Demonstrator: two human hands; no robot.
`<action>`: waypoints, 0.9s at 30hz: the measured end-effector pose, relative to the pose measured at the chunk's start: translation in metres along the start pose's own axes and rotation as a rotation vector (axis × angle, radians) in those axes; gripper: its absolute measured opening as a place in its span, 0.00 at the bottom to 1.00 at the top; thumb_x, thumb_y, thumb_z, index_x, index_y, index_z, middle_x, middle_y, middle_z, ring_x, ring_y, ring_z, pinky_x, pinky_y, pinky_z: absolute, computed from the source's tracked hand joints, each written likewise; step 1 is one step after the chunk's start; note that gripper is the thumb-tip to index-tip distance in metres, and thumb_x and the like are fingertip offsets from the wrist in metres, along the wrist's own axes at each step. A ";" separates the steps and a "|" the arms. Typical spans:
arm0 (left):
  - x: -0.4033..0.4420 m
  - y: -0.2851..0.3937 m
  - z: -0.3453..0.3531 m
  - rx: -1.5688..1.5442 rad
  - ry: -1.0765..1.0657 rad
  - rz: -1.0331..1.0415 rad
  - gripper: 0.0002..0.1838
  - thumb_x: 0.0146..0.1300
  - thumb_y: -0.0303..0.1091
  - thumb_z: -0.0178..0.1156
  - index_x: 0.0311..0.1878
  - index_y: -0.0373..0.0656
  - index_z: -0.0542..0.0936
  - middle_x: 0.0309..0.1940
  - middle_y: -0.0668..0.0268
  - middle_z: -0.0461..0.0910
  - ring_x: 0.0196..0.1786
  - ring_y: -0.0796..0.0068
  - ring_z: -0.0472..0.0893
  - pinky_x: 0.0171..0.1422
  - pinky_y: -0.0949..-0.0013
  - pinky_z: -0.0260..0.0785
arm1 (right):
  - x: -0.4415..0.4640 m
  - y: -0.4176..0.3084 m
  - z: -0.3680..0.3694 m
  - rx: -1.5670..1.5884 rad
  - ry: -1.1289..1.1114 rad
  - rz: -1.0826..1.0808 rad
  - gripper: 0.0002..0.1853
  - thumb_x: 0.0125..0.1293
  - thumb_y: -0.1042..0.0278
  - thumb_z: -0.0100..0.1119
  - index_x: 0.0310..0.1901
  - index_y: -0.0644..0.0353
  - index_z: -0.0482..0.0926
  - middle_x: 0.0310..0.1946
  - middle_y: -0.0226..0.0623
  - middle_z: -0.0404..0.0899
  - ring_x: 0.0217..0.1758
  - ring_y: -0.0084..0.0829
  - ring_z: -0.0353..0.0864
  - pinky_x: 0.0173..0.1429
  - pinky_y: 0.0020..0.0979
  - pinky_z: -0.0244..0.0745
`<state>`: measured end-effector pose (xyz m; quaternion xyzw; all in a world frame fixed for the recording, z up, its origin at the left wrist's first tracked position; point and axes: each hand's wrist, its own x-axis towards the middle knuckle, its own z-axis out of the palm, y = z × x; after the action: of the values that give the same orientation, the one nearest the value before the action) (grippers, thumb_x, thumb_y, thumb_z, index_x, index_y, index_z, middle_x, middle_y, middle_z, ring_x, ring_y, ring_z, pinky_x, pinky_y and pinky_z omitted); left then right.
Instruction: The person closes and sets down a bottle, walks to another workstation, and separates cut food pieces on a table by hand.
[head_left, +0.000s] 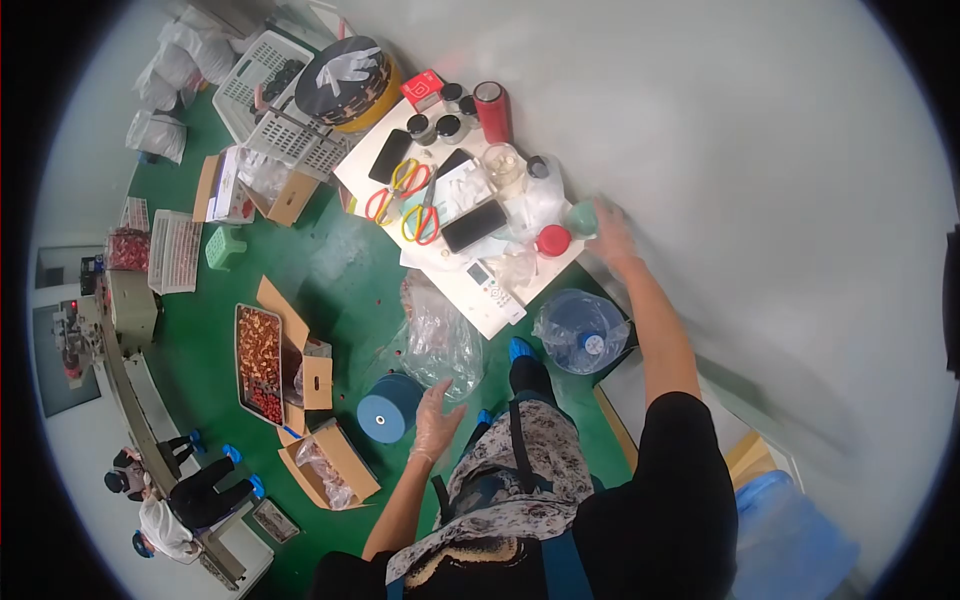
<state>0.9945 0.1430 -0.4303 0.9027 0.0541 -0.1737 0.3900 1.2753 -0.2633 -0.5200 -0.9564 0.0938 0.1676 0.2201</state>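
My right hand point(612, 240), in a clear plastic glove, reaches to the right edge of the white table point(425, 258). Its fingers curve around the side of a pale green translucent cup point(582, 219). A red-lidded jar point(553, 240) stands just left of that cup. My left hand point(435, 422), gloved the same way, hangs in the air beside a round blue stool point(390, 408). Its fingers are spread and hold nothing. A clear plastic bag point(440, 335) lies on the floor beyond it.
Scissors point(421, 217), phones point(475, 226), a remote control point(497, 290) and a red thermos point(492, 112) crowd the table. A large water bottle point(583, 332) stands below its right side. Left are cartons point(328, 465) and a tray of reddish pieces point(259, 365). Co-workers point(170, 525) are far left.
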 end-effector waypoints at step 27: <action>-0.046 0.107 -0.086 -0.483 -0.117 0.635 0.19 0.72 0.31 0.58 0.63 0.34 0.76 0.57 0.59 0.80 0.59 0.69 0.78 0.67 0.66 0.68 | -0.502 -0.026 0.113 0.362 0.790 -0.008 0.14 0.67 0.64 0.59 0.50 0.60 0.79 0.46 0.47 0.81 0.52 0.51 0.78 0.57 0.45 0.73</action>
<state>1.0000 0.1328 -0.2858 0.7454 -0.2107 -0.0780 0.6276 0.7857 -0.1358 -0.4244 -0.8934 0.1951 -0.2312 0.3321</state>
